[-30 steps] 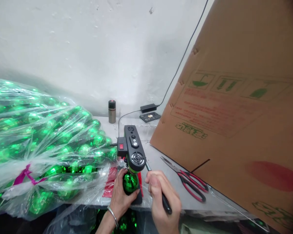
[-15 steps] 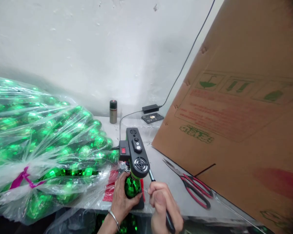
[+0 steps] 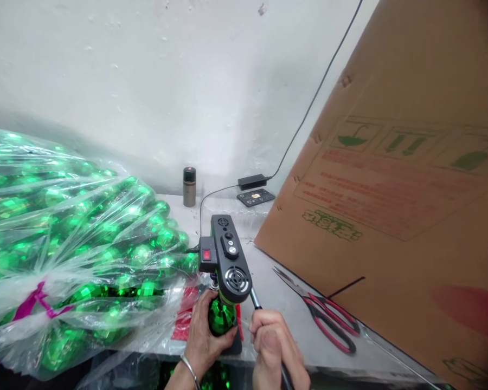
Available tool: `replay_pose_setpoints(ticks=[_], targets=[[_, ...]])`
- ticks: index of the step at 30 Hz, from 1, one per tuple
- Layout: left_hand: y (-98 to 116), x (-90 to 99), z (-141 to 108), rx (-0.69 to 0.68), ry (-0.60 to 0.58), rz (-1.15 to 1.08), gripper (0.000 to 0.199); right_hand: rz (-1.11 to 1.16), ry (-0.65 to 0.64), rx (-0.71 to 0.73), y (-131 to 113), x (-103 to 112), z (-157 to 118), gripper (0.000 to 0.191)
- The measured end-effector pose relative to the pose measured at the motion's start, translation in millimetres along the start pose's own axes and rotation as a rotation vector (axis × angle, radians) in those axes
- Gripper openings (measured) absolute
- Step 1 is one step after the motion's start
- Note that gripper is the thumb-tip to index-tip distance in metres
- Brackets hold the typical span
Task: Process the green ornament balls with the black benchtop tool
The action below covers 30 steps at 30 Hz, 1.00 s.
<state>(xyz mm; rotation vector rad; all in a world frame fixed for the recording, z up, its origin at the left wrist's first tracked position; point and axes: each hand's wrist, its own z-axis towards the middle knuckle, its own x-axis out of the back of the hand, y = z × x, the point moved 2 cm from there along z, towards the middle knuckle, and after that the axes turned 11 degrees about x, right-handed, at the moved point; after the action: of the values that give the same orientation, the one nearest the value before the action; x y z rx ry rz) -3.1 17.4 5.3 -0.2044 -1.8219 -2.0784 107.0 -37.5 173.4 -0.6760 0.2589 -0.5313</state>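
Note:
A shiny green faceted ball ornament (image 3: 222, 316) sits under the head of a small black bench machine (image 3: 230, 254). My left hand (image 3: 205, 330) is curled around the ball from the left, fingers behind it and thumb along its front. My right hand (image 3: 274, 344) is closed in a fist on the machine's lever (image 3: 255, 299), a metal rod with a black grip, at the right. The machine's head covers the top of the ball. Red material (image 3: 182, 319) lies by the machine's base, beside my left hand.
A clear bag of green balls (image 3: 77, 227), tied with a purple ribbon (image 3: 36, 303), fills the left. Red-and-black scissors (image 3: 321, 314) lie at the right by a large cardboard box (image 3: 370, 179). Behind stand a small bottle (image 3: 189, 187), a power adapter (image 3: 252, 181) and a phone (image 3: 255, 197).
Both hands keep their holds and have barely moved. The view has shifted slightly, so the machine, scissors and box appear a little farther right.

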Motion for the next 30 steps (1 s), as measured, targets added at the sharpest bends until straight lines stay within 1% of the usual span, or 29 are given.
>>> replay_pose_setpoints(ticks=[2,6,8,10,15,17,21,26,30], targets=[[-1,-1.4,0,-0.013,0.005,-0.001,0.07,-0.004,-0.004,0.034,4,1,1,0.041],[-4,-2.9,-1,-0.019,0.016,0.005,0.071,0.011,-0.054,0.204,13,4,7,0.037],[-5,-2.9,-1,-0.013,0.009,0.015,0.072,0.011,-0.055,0.245,16,5,7,0.037],[-5,-2.7,-1,-0.012,-0.001,0.025,0.073,0.006,-0.03,0.222,15,4,6,0.037],[-5,-2.3,-1,-0.049,0.019,0.042,0.073,-0.002,0.045,0.04,5,-3,-2,0.042],[-5,-2.5,-1,-0.063,0.029,0.05,0.072,0.008,0.061,0.021,2,-5,-3,0.043],[-4,-2.9,-1,-0.082,0.026,0.067,0.072,0.007,0.055,0.043,5,-4,-2,0.042],[-3,-4.0,-1,-0.075,0.026,0.075,0.073,-0.02,-0.01,0.195,13,1,3,0.04],[-2,-4.6,0,-0.055,0.019,0.071,0.074,-0.033,-0.022,0.209,18,3,3,0.039]])
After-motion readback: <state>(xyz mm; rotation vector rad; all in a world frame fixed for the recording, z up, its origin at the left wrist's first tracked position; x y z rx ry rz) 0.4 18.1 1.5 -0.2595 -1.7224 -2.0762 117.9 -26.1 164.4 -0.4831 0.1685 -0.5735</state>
